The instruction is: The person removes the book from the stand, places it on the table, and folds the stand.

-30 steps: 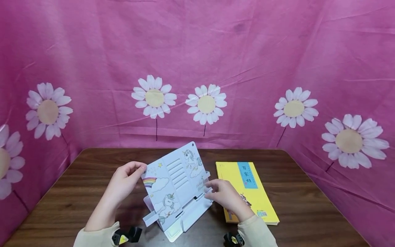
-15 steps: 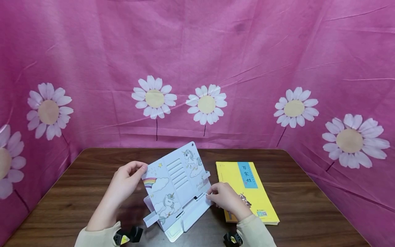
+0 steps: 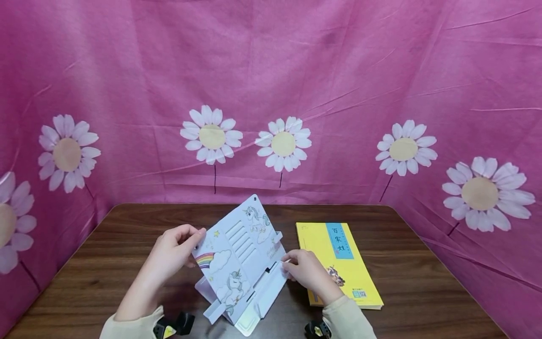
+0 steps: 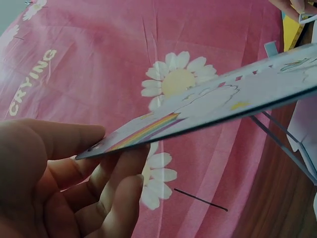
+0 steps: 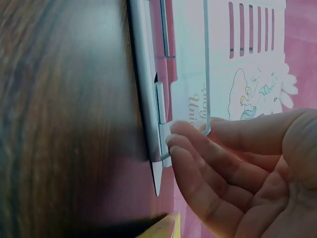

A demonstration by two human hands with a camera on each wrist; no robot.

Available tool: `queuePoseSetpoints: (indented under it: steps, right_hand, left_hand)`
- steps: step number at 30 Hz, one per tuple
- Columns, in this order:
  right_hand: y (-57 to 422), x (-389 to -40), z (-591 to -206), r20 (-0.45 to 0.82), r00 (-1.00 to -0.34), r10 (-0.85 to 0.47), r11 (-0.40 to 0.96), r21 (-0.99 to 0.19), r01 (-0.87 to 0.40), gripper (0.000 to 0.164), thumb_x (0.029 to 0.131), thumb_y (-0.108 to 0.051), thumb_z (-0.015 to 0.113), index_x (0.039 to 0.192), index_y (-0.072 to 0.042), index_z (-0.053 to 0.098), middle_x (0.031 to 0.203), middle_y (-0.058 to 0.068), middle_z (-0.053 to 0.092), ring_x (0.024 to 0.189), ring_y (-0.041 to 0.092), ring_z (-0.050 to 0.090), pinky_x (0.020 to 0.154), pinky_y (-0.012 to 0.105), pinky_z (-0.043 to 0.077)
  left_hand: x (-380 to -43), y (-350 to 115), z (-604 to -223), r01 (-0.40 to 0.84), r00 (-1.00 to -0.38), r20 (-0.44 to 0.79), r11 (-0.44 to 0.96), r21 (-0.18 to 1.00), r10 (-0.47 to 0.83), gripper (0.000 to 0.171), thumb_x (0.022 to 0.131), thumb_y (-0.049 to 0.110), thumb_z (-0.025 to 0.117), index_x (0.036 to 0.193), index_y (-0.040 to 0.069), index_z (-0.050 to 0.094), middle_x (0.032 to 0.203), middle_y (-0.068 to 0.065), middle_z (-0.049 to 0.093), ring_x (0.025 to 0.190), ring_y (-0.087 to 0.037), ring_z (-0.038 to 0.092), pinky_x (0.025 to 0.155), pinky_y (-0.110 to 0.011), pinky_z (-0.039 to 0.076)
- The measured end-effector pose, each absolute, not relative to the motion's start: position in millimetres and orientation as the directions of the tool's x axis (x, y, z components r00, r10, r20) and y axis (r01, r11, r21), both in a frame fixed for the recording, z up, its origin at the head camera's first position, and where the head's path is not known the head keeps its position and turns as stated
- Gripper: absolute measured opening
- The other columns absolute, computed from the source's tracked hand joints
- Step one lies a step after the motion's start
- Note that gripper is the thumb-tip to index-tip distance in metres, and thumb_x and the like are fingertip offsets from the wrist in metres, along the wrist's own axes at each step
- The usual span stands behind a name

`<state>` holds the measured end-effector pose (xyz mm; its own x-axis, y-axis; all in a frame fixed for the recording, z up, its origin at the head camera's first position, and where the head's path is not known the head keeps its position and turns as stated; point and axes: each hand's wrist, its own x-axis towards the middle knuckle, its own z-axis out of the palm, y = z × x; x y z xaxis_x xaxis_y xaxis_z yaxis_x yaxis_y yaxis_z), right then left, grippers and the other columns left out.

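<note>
A white metal book stand [image 3: 224, 245] with unicorn, cloud and rainbow prints stands tilted on the table, turned at an angle. My left hand [image 3: 171, 249] pinches the panel's upper left corner between thumb and fingers; the left wrist view shows the thumb over the printed face and fingertips beneath. At the front ledge [image 3: 271, 287], my right hand [image 3: 308, 272] has its fingertips at the right end. In the right wrist view it pinches a thin wire bar [image 5: 207, 64] that runs across in front of the panel. Slots [image 3: 240, 242] line the panel's middle.
A yellow book [image 3: 315, 240] with a blue title strip lies right of the stand, partly behind my right hand. The brown wooden table [image 3: 423, 292] ends at a pink daisy-patterned cloth [image 3: 338, 165] behind. A folded side arm [image 3: 215, 311] juts from the stand's left.
The stand has turned, its top corner shifting left and its lower front end moving right. My left hand moves slightly right with the corner. My right fingers have closed in at the ledge.
</note>
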<state>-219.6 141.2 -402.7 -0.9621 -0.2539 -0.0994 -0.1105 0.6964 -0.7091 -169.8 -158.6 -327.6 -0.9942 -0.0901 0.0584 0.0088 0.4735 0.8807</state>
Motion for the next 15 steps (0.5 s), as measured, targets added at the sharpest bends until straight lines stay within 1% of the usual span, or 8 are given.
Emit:
queuePoseSetpoints:
  steps: [2,5,8,11,15]
  right_hand:
    - [140,-219,-402,-0.084,-0.967,-0.240,0.717,-0.687,-0.118,0.022,0.094,-0.014,0.065,0.111,-0.002,0.071,0.091,0.006,0.069,0.072,0.014,0.061,0.063,0.030,0.053]
    - [139,-219,-403,-0.061,-0.970,-0.236,0.742,-0.656,-0.139,0.028,0.094,-0.019,0.067,0.117,-0.003,0.070,0.101,0.008,0.071,0.085,0.018,0.063,0.075,0.038,0.055]
    - [139,-219,-405,-0.041,-0.967,-0.253,0.752,-0.637,-0.169,0.033,0.094,-0.022,0.067,0.121,-0.002,0.068,0.106,0.010,0.071,0.097,0.021,0.063,0.087,0.045,0.054]
    - [139,-220,-406,-0.048,-0.960,-0.277,0.744,-0.643,-0.183,0.040,0.094,-0.026,0.067,0.126,-0.001,0.065,0.108,0.009,0.071,0.096,0.021,0.062,0.086,0.045,0.054]
    - [140,-221,-407,-0.061,-0.949,-0.309,0.735,-0.649,-0.197,0.051,0.092,-0.032,0.069,0.132,-0.001,0.061,0.108,0.008,0.071,0.089,0.017,0.059,0.078,0.037,0.053]
  left_hand:
    - [-168,-159,-327,0.028,-0.995,0.073,0.486,0.873,-0.074,0.027,0.098,0.029,0.062,0.093,0.003,0.068,0.072,-0.005,0.064,0.055,-0.015,0.061,0.054,-0.027,0.056]
    - [-166,-158,-325,0.055,-0.995,0.087,0.500,0.864,-0.042,0.027,0.097,0.029,0.063,0.089,0.004,0.067,0.069,-0.004,0.064,0.055,-0.015,0.062,0.054,-0.027,0.055]
    - [-163,-157,-324,0.065,-0.997,0.083,0.514,0.855,-0.011,0.028,0.097,0.030,0.063,0.086,0.005,0.065,0.066,-0.003,0.063,0.055,-0.018,0.064,0.054,-0.027,0.054]
    - [-161,-155,-323,0.075,-0.997,0.074,0.526,0.847,0.024,0.029,0.097,0.032,0.063,0.084,0.006,0.064,0.064,-0.002,0.063,0.053,-0.020,0.064,0.053,-0.028,0.053]
    - [-159,-153,-322,0.102,-0.994,0.073,0.534,0.839,0.075,0.030,0.097,0.033,0.063,0.081,0.007,0.063,0.061,-0.001,0.063,0.051,-0.018,0.062,0.051,-0.027,0.050]
